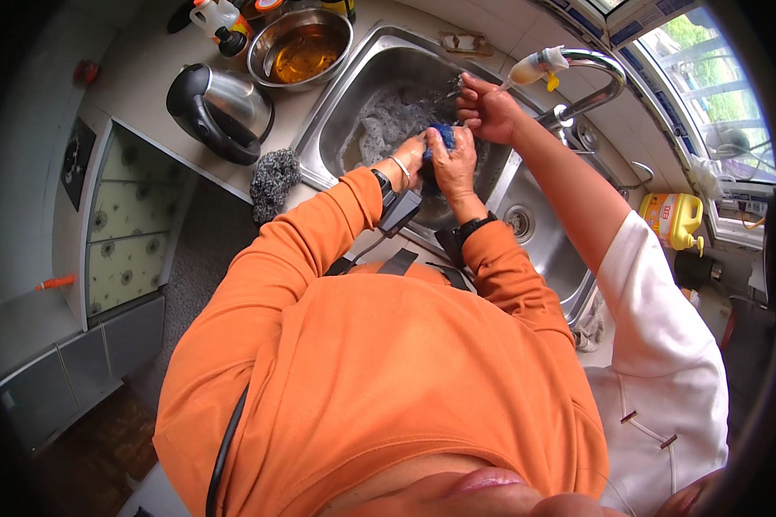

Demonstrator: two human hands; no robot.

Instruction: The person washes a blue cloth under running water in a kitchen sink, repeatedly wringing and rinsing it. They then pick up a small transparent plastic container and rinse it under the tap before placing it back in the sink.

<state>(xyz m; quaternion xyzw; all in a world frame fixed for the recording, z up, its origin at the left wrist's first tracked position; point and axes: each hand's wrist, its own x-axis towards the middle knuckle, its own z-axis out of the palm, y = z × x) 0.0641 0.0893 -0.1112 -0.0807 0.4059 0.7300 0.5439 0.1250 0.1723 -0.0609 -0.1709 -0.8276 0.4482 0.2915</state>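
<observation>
My left hand (411,157) and my right hand (458,165) are close together above the left basin of a stainless steel sink (338,110). Both grip a wet blue bundle (444,134), which looks like cloth or a scrubber; my fingers hide much of it. A dark part shows between my palms, too shaded to identify. Soapy water with white suds (388,123) lies in the basin beyond my left hand. Another person's hand (488,110) reaches in from the right, just past my right hand, with water splashing at its fingers under the tap.
A curved chrome tap (611,71) with a wrapped spout rises at the back right. On the left counter stand an electric kettle (223,110), a steel bowl (336,39) of amber liquid and a grey fluffy cloth (275,184). A yellow pump bottle (676,220) is at right.
</observation>
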